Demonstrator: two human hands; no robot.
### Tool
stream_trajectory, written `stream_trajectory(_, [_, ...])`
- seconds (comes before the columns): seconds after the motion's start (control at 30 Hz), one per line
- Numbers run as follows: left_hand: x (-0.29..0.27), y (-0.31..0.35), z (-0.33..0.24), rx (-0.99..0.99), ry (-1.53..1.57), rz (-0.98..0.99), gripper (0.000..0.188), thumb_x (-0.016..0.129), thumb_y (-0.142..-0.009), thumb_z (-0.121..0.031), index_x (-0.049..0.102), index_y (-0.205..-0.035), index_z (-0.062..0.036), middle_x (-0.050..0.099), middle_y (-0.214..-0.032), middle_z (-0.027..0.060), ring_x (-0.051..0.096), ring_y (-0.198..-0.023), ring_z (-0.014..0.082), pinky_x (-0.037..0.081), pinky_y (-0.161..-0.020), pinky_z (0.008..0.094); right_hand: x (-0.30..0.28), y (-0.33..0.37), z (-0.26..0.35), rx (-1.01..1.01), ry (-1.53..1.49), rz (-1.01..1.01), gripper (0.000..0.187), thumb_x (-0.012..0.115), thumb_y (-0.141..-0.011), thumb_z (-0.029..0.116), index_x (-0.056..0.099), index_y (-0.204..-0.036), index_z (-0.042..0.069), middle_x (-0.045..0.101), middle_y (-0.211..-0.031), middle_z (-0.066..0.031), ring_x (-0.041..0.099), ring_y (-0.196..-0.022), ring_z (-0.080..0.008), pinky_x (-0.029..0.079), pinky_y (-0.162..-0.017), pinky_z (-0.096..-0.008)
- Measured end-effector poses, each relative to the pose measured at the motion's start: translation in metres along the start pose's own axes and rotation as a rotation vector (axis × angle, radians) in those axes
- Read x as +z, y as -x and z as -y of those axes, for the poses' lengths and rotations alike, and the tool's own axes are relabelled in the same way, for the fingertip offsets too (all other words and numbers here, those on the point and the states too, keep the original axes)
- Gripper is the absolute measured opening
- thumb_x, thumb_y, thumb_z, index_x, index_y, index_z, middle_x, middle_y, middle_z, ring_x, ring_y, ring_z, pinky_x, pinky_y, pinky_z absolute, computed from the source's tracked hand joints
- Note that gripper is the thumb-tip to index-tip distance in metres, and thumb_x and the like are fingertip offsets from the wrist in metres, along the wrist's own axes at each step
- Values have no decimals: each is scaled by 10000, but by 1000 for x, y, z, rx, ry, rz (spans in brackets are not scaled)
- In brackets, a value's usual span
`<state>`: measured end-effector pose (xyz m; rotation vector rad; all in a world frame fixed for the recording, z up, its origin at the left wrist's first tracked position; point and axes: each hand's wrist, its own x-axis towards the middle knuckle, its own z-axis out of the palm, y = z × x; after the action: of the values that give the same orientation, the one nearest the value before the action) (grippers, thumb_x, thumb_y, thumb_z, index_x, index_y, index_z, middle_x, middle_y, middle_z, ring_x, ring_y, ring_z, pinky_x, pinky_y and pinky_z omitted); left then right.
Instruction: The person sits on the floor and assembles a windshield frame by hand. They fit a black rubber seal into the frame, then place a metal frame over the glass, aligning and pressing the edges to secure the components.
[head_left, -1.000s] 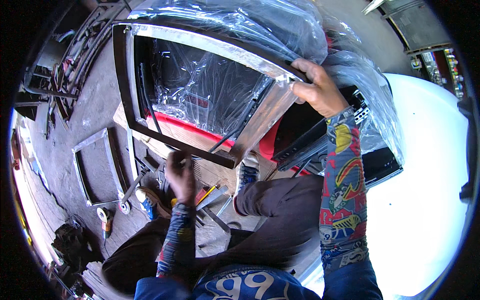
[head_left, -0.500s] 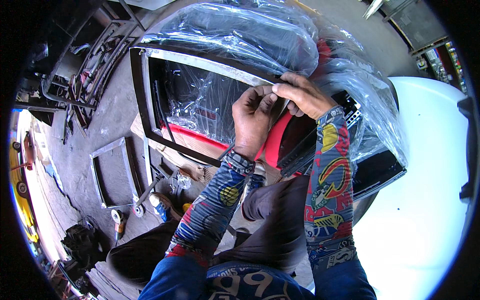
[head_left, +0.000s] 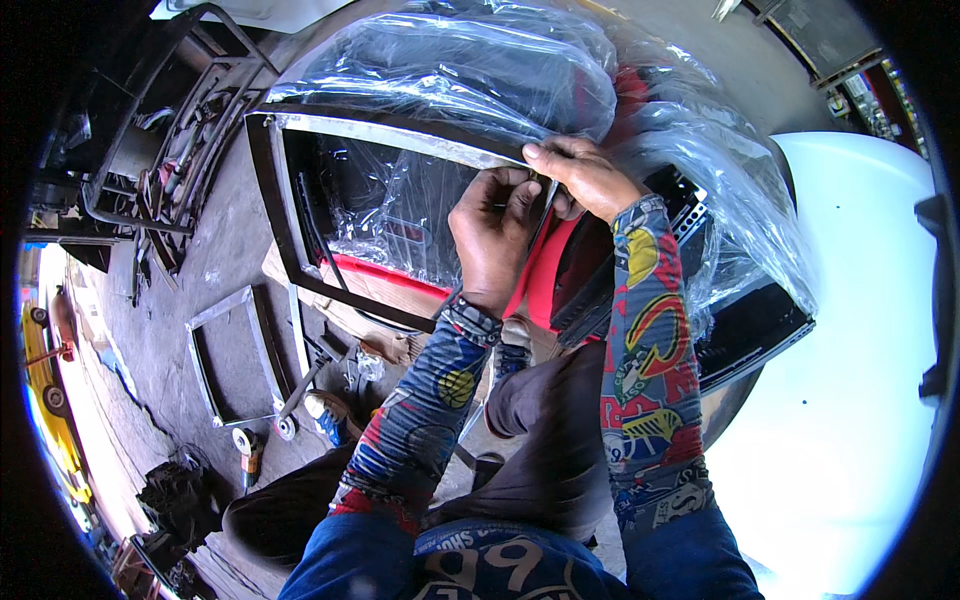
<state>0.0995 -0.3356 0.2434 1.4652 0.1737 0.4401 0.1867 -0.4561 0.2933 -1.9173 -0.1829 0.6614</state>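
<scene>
A dark rectangular metal frame [head_left: 268,215] stands tilted in front of me, leaning over a red and black object wrapped in clear plastic film [head_left: 480,75]. My left hand [head_left: 492,235] grips the frame's right corner, fingers curled around the bar. My right hand [head_left: 585,175] pinches the same corner from above, next to the left hand. Both forearms wear colourful patterned sleeves. What sits between the fingertips is hidden.
A second, smaller metal frame [head_left: 215,360] lies on the concrete floor at the left, with an angle grinder [head_left: 325,410] and small tools beside it. Scrap metal [head_left: 170,150] is piled at the upper left. A white curved surface [head_left: 850,400] fills the right side.
My left hand rose from the tools on the floor to the frame's right corner and joined my right hand there. The view shifted, so the frame now sits lower and more central.
</scene>
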Motion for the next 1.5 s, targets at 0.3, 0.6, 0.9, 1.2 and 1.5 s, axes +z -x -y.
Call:
stream_trajectory(0.3, [-9,-7,-13,577,-620,28,170,704,-805,-31,682,-973,-19,662,-889,154,668,-775,306,524,-689,365,-4,-3,-3,11,-27,24,406,444,-1009,402,640,-1064,51,637,-744,-48,599,-528,-135,485,-454,-303])
stream_trajectory(0.6, [-2,-3,-9,407,-511,-32,138,706,-815,-50,671,-943,-15,655,-902,156,659,-762,308,520,-676,366,-12,8,-6,-41,-153,122,320,589,-859,299,621,-1072,62,629,-807,-42,620,-647,-156,509,-579,-311])
stream_trajectory(0.9, [0,-2,-5,523,-505,-14,271,681,-733,11,689,-1001,-27,574,-905,143,556,-871,346,474,-752,432,-15,11,-2,-47,-155,227,414,609,-757,240,587,-1115,35,586,-831,-28,588,-722,-145,494,-655,-292])
stream_trajectory(1.2, [3,-3,-6,452,-361,-45,149,667,-770,37,656,-917,13,614,-929,187,627,-852,381,507,-739,432,-20,9,-8,-9,-137,248,376,591,-803,231,585,-1148,81,585,-922,-22,593,-831,-135,496,-762,-302])
stream_trajectory(1.5, [-12,0,5,448,-242,-110,259,626,-756,22,530,-997,20,542,-919,243,551,-895,456,472,-788,485,-20,1,-23,35,-198,88,653,610,-821,308,458,-1396,39,586,-1123,-47,574,-974,-163,489,-831,-299])
